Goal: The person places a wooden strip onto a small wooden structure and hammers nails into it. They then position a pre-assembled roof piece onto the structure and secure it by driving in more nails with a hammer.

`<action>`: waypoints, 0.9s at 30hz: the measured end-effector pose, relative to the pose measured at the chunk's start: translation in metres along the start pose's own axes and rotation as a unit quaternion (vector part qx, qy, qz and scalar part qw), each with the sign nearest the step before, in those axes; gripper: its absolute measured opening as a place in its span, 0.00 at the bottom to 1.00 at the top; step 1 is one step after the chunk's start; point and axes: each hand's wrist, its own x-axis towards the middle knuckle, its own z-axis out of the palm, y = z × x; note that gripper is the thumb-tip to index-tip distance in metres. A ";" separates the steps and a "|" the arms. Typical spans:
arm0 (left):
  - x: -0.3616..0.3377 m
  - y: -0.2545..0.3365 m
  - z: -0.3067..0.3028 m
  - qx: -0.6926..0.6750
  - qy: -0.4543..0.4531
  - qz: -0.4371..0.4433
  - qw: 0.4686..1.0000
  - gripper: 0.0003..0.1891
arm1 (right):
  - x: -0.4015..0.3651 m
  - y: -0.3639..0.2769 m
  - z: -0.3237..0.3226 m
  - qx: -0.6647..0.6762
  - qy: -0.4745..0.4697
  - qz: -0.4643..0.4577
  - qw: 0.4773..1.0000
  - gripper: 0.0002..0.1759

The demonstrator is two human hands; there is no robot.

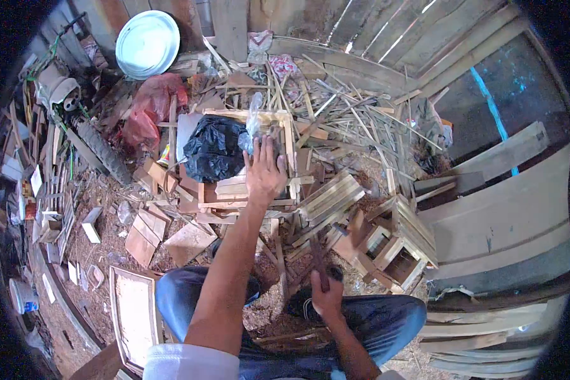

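My left hand [265, 174] reaches forward with its fingers stretched out and spread, over the right part of a wooden box [234, 204]. Beside its fingertips is a clear plastic bag [254, 114]. To its left, a crumpled black plastic bag [214, 149] lies in the box and over its edge. Low between my knees, my right hand [327, 296] is closed around a dark, narrow handle [318, 261] that points forward. What sits at the handle's far end cannot be made out.
Wood strips [361, 123] are heaped behind the box. Small wooden frames [399, 247] stand at right, near stacked boards [487, 329]. A white-faced framed panel [133, 313] leans by my left leg. A red plastic bag [155, 111] and a white basin [147, 44] are at the back left.
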 end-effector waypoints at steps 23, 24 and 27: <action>0.000 0.000 0.003 0.040 -0.002 0.007 0.999 0.31 | 0.063 0.004 0.044 -0.096 -0.022 0.040 0.994 0.28; 0.000 0.000 0.003 0.039 -0.001 0.008 0.999 0.31 | 0.049 0.017 0.041 -0.139 0.001 0.006 0.990 0.29; 0.001 0.002 0.000 0.021 -0.010 -0.003 1.000 0.32 | -0.029 0.022 0.008 -0.061 0.009 -0.017 0.998 0.25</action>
